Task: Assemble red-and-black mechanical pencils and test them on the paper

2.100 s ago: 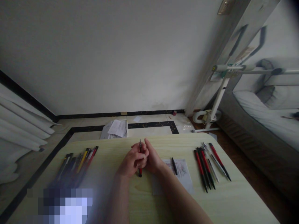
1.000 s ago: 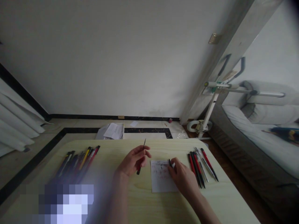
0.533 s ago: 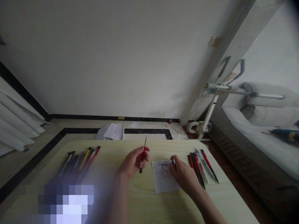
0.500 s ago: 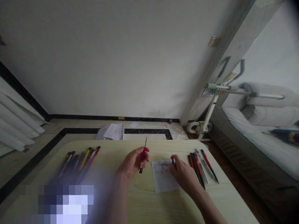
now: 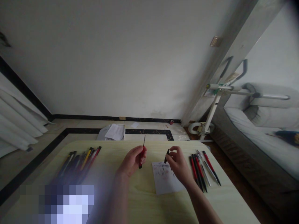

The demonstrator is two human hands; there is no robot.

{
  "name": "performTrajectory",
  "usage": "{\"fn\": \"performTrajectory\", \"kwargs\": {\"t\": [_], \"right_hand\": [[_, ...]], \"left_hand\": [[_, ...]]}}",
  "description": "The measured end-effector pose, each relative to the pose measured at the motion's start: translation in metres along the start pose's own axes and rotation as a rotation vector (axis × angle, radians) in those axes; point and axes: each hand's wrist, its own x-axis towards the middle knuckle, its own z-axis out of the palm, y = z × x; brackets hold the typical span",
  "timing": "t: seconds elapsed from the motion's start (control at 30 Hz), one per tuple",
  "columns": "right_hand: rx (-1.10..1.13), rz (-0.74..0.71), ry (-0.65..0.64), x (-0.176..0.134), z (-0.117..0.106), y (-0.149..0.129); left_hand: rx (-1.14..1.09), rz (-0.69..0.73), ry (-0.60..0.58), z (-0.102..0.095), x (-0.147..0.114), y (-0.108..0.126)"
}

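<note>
My left hand (image 5: pixel 134 160) is closed around a red pen (image 5: pixel 141 155) with a black lower end. From the top of its red barrel a thin dark rod points upward. My right hand (image 5: pixel 179 165) pinches a small black pen part (image 5: pixel 166 156), possibly a cap or tip section, between thumb and fingers. It is held above the upper edge of a white sheet of paper (image 5: pixel 163 183), which bears dark and reddish scribbles. The two hands are apart, and the right one covers part of the sheet.
Several red, black and silver pens (image 5: pixel 198 171) lie at the right of the wooden table (image 5: pixel 140 199). Another group of pens (image 5: pixel 85 158) lies at the left, partly blurred. Beyond the table are a box of papers (image 5: pixel 115 132), a white exercise machine (image 5: pixel 211 115) and a sofa (image 5: pixel 271 115).
My right hand has risen slightly off the paper and turned, bringing the black pen part into clearer view. My left hand keeps the red pen, tilted a little more upright.
</note>
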Motion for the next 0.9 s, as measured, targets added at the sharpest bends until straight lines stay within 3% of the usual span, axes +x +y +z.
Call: {"fn": "performTrajectory", "kwargs": {"t": [0.23, 0.4, 0.5, 0.6, 0.7, 0.9], "right_hand": [[0.647, 0.155, 0.061, 0.038, 0.035, -0.007], [1.088, 0.33, 0.015, 0.057, 0.05, -0.006], [1.229, 0.359, -0.073, 0.053, 0.054, 0.0], [1.209, 0.403, -0.227, 0.042, 0.057, 0.006], [1.046, 0.414, -0.435, 0.035, 0.055, 0.008], [0.567, 0.356, -0.783, 0.029, 0.034, 0.001]], "left_hand": [[0.038, 0.02, 0.027, 0.002, 0.001, -0.001], [0.068, -0.041, 0.027, 0.004, 0.001, -0.002], [0.033, -0.021, 0.01, 0.004, 0.001, -0.001], [-0.03, 0.036, -0.051, 0.002, -0.001, 0.001], [-0.055, 0.089, -0.116, 0.0, -0.002, 0.001], [-0.08, 0.159, -0.044, 0.0, -0.006, 0.004]]}}
